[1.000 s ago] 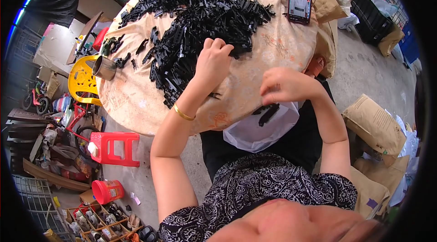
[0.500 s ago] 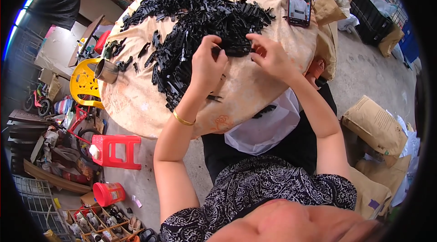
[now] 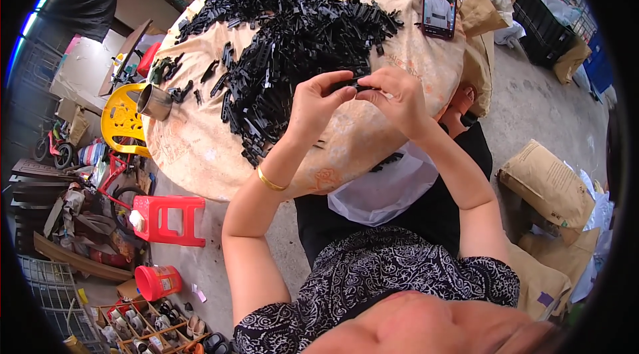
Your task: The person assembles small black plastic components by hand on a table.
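Observation:
Between my two hands is a small black plastic piece, mostly covered by the fingers. My left hand pinches its left end, thumb below and fingers above. At the other end my right hand grips it the same way, and the fingertips of both hands nearly meet. A big heap of loose black plastic pieces spreads over the cloth-covered round table just beyond them. In my lap lies an open white plastic bag with a few black pieces by its upper edge.
A phone leans upright against a can at the table's far right. Another metal can stands at the left rim, near a yellow chair. On the floor are a red stool, a red bucket and brown paper sacks.
Both hands have come nearer to me and closer together, away from the heap's edge. Now they hold the small black piece between them.

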### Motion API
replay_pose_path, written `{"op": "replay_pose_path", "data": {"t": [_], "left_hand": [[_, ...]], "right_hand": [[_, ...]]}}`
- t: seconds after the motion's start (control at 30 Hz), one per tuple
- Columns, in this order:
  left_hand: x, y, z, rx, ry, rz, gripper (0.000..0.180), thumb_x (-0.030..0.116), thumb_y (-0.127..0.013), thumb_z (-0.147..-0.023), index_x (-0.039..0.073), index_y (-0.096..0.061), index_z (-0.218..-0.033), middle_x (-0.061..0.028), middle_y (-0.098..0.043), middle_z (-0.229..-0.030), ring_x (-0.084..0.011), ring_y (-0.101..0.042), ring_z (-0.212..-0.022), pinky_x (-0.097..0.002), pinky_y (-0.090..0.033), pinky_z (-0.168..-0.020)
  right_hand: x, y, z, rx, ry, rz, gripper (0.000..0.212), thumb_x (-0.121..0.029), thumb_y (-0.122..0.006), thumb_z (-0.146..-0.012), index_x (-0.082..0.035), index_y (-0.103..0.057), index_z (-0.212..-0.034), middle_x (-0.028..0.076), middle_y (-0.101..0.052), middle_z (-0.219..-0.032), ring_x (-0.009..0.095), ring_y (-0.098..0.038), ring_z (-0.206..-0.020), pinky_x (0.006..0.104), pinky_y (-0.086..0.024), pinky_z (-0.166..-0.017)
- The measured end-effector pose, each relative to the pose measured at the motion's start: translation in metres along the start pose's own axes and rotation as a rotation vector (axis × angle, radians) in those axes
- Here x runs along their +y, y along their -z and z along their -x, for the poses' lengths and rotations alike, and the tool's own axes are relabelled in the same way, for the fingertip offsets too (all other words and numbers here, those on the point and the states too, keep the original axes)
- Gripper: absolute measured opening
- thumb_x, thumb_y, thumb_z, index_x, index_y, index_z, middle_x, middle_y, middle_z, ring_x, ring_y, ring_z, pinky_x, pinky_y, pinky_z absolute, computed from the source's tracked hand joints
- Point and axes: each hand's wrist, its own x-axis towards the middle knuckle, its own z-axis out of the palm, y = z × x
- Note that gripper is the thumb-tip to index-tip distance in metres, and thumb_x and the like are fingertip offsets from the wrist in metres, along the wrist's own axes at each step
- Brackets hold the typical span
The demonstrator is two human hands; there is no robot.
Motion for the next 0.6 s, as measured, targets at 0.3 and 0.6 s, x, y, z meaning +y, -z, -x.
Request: {"op": "replay_pose_path", "data": {"t": [0.3, 0.6], "left_hand": [[0.005, -0.004, 0.009, 0.028, -0.381, -0.582, 0.032, 0.002, -0.071, -0.072, 0.000, -0.064, -0.103, -0.0154, -0.067, -0.089, -0.0173, -0.064, -0.072, -0.0258, -0.050, -0.063], [0.015, -0.008, 0.014, -0.017, -0.422, -0.663, 0.028, 0.005, -0.073, -0.071, 0.000, -0.065, -0.097, -0.0161, -0.066, -0.086, -0.0238, -0.065, -0.071, -0.0286, -0.051, -0.064]], "right_hand": [[-0.006, 0.019, -0.001, -0.259, -0.336, -0.169, 0.036, -0.009, -0.074, -0.073, 0.000, -0.062, -0.106, 0.012, -0.064, -0.095, 0.017, -0.063, -0.078, 0.0265, -0.050, -0.067], [-0.004, 0.018, 0.005, -0.134, -0.174, -0.195, 0.023, -0.003, -0.072, -0.071, 0.001, -0.066, -0.092, 0.014, -0.066, -0.081, 0.020, -0.063, -0.069, 0.0290, -0.049, -0.063]]}}
